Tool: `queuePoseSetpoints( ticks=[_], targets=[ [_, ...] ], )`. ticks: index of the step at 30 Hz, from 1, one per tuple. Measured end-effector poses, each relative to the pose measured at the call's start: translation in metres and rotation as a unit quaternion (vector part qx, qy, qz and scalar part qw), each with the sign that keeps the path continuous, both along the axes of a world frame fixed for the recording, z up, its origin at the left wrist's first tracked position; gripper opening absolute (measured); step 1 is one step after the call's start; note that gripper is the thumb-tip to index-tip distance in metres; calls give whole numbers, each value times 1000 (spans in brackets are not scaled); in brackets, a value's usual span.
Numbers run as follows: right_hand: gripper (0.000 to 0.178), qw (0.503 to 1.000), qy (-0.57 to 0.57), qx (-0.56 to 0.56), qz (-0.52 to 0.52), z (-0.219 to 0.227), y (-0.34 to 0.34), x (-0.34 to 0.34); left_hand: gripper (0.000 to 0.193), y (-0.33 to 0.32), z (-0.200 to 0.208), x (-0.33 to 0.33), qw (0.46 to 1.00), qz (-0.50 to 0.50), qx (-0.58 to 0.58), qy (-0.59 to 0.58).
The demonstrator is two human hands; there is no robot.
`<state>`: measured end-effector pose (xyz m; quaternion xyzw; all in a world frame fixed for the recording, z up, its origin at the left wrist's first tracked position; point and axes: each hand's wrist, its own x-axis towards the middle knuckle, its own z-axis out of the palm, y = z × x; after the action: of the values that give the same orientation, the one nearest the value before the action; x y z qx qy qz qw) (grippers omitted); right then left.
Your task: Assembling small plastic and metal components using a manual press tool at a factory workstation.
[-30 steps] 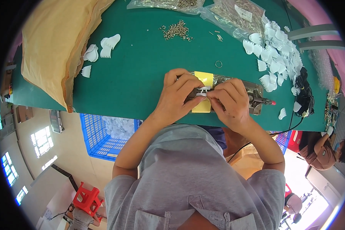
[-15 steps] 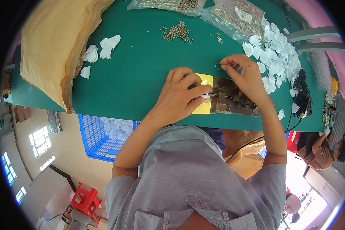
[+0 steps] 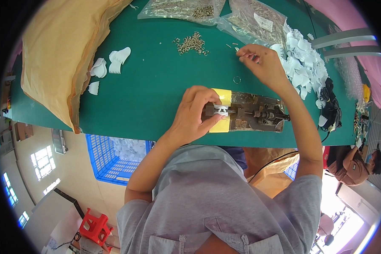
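The fingers point(image 3: 210, 123) of the left hand point(image 3: 191, 113) are closed on a small white clip point(image 3: 221, 110), thumb on the near side and forefinger on the far side. The clip sits at the left end of a dark metal jig point(image 3: 258, 113), over a yellow pad point(image 3: 219, 126). The jig lies lengthwise from left to right near the front edge of the green worktop point(image 3: 152, 84).

The right hand point(image 3: 264, 65) is beyond the jig, off the clip, its thumb and forefinger bent toward each other beside a few thin pins point(image 3: 236, 49). Whether they grip one I cannot tell; the tips are too small to read.

A thin ring point(image 3: 237, 79) lies between the right hand and the jig. Beyond the left hand is a pile of small metal springs point(image 3: 191, 43), and behind it two clear bags point(image 3: 182, 9) of metal parts. To the right of the right hand spreads a heap of toothed white pieces point(image 3: 302, 59), with a bundle of black cord point(image 3: 329, 103) at its near end. Far left, three groups of similar white shapes point(image 3: 119, 59) lie by a large tan sack point(image 3: 59, 59). Below the worktop's front edge stands a blue basket point(image 3: 100, 163) holding whitish contents.
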<state>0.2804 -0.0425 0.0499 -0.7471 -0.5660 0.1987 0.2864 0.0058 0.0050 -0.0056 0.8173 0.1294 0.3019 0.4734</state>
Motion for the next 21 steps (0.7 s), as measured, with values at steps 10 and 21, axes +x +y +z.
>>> queuePoseSetpoints(
  ticks=[10,21],
  targets=[
    [7,975,182,-50,116,26,-52,-77,60,0,-3,-2,999,28,14,21],
    [9,990,125,-14,68,15,-59,-89,59,-2,-4,-1,999,35,3,26]
  ],
)
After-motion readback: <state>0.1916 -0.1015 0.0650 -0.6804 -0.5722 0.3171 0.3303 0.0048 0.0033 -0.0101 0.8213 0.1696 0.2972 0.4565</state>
